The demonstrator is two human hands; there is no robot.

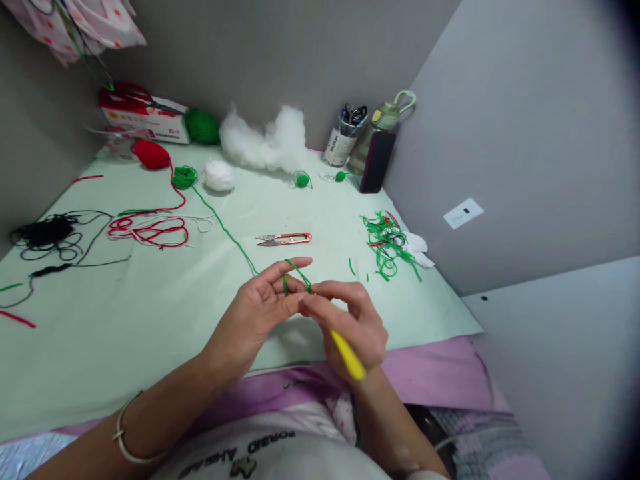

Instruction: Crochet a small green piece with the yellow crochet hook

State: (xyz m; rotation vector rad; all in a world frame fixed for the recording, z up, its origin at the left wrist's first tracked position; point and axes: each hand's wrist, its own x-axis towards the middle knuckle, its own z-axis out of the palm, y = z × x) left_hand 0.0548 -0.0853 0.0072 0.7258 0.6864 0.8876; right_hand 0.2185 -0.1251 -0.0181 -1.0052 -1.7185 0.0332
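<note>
My left hand [270, 297] has green yarn [233, 237] looped over its raised index finger, and its thumb pinches the yarn near the fingertips. The strand runs back across the table to a small green yarn bundle [185, 177]. My right hand [350, 320] is closed round a crochet hook with a yellow handle [349, 353]; the hook's tip is hidden between the fingers. Both hands meet at a small green stitch or knot [309, 288]. Beyond them lie orange-handled thread snips [285, 239].
Red yarn [153, 155], white yarn [219, 175] and black yarn [47, 231] lie left. At the back are white stuffing [265, 143], a pen cup [340, 143], a bottle [385, 117] and a phone [379, 162]. Yarn scraps [387, 243] are piled right. Grey walls enclose the table.
</note>
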